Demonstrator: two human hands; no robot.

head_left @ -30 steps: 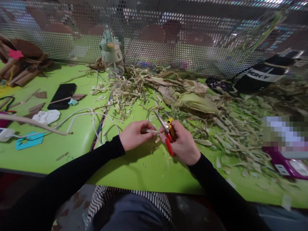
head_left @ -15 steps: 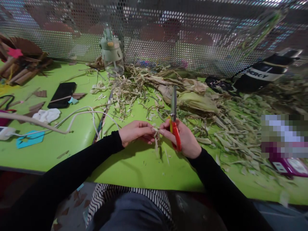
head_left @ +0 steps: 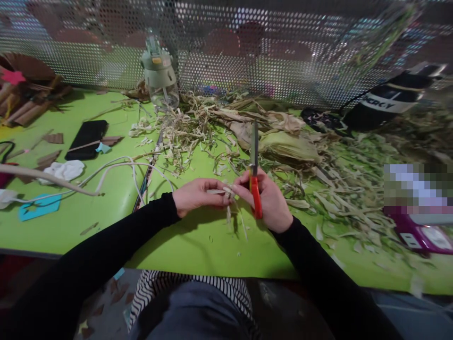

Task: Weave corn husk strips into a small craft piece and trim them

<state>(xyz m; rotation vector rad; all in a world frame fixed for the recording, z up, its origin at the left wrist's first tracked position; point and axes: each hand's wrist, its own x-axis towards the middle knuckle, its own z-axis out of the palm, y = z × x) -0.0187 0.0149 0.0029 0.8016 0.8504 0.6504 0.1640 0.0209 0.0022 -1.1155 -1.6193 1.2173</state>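
Note:
Near the front of the green table, my left hand (head_left: 201, 194) pinches a small knotted bundle of pale dried husk strips (head_left: 229, 192) between thumb and fingers. Thin ends of the bundle hang below the fingertips. Opposite it, my right hand (head_left: 266, 198) has its thumb and finger at the same bundle, and also holds a pair of scissors (head_left: 255, 189) with red and yellow handles. The scissor blades point away from me and look closed. Beyond them lies a corn husk (head_left: 288, 146), pale green and brown.
Husk scraps (head_left: 191, 137) spread behind my hands and far to the right. A clear-bottomed water bottle (head_left: 161, 78) stands by the perforated metal screen (head_left: 219, 56). A black phone (head_left: 87, 140), white cable (head_left: 116, 162) and crumpled tissue (head_left: 65, 170) lie left; a black bottle (head_left: 382, 106) leans right.
My fingers have shifted slightly on the husk bundle, and a pale strip now shows across the left fingertips. The scissors in my right hand stand a little more upright.

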